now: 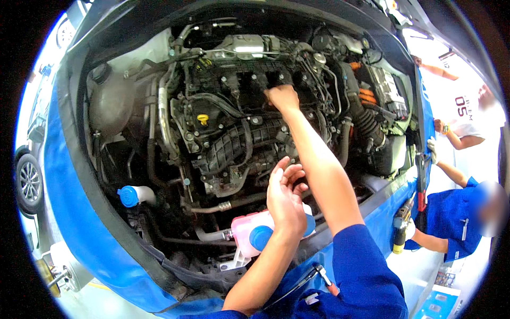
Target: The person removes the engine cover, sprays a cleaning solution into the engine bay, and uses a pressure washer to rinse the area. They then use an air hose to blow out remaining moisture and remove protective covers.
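Observation:
My right hand [282, 99] reaches in over the top of the engine [223, 151], its fingers closed at a dark recess near the coil row. Whatever they grip, if anything, is hidden. Lower down, my left hand [287, 199] is raised with the palm turned inward and the fingers apart and slightly curled, holding nothing. Just beneath it sits a pink coolant tank [241, 227] with a blue cap [260, 237], partly covered by my wrist. A yellow dipstick handle [202, 119] stands on the engine to the left of my right hand.
Blue protective covers [69, 181] drape the car's edges. A ratchet-like tool [322, 272] lies near my right sleeve. On the right, a co-worker in blue [449, 218] holds a cordless drill [401, 228]; another person in white [473, 114] stands beyond. A blue-capped filler neck [129, 196] juts up at left.

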Motion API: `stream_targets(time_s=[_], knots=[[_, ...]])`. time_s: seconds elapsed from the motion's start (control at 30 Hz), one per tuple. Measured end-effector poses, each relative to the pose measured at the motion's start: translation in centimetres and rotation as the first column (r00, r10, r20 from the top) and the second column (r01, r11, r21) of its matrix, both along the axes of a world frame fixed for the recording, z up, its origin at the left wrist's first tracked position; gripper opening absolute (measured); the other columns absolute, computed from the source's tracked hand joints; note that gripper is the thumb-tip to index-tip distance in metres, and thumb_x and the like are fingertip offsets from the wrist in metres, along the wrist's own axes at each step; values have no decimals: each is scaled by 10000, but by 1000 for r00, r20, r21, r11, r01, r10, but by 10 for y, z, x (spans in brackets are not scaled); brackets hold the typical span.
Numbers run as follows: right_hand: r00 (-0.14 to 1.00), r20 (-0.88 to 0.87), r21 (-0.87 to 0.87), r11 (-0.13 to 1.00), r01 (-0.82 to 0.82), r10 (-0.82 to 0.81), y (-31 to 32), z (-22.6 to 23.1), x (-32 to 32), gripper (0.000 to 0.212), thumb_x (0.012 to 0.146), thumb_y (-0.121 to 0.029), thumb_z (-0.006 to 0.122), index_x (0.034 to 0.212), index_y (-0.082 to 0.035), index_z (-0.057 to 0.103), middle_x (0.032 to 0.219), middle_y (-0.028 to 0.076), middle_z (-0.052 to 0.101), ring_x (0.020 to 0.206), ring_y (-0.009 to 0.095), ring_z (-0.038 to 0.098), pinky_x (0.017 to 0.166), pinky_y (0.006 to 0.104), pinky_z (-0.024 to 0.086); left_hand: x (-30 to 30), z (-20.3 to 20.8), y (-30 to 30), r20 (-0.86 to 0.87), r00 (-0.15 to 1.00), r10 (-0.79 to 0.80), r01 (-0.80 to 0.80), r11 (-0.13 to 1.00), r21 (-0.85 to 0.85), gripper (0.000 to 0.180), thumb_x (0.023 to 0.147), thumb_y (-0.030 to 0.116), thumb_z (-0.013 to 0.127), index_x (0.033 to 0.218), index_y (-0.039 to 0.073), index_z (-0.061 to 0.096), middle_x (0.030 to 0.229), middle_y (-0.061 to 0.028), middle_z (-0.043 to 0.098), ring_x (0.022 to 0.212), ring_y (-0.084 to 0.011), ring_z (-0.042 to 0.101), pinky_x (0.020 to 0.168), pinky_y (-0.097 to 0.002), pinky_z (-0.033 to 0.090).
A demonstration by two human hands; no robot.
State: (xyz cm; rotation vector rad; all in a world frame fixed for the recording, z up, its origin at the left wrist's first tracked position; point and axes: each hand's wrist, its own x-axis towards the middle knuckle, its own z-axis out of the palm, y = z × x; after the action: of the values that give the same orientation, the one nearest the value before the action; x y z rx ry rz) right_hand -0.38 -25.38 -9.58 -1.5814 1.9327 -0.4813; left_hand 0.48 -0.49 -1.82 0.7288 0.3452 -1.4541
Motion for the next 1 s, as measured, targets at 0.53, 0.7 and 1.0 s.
stream_targets(time_s=[0.53,0.7,1.0], knots=[[966,22,-312,920,-239,259,106,48,-97,334,882,-358,529,983,-82,688,927,184,675,875,369,646,805,457,517,-9,-7,2,136,985,-108,117,992,-54,225,935,232,468,1030,57,572,856,-34,562,785,-178,535,691,-308,460],[1000,15,-542,840,-14,26,203,113,-217,286,779,-89,562,1056,-90,637,1048,144,630,913,312,638,815,404,510,-2,-6,2,120,991,-57,67,995,-77,187,935,213,493,996,57,576,799,-31,545,713,-163,512,620,-294,425],[633,-544,-538,808,241,-551,380,70,-463,624,735,15,553,1340,38,403,1308,244,480,1231,396,445,1045,464,325,-20,22,5,175,973,-149,158,987,-39,190,914,232,507,1000,81,583,777,1,557,705,-136,521,624,-281,421]])
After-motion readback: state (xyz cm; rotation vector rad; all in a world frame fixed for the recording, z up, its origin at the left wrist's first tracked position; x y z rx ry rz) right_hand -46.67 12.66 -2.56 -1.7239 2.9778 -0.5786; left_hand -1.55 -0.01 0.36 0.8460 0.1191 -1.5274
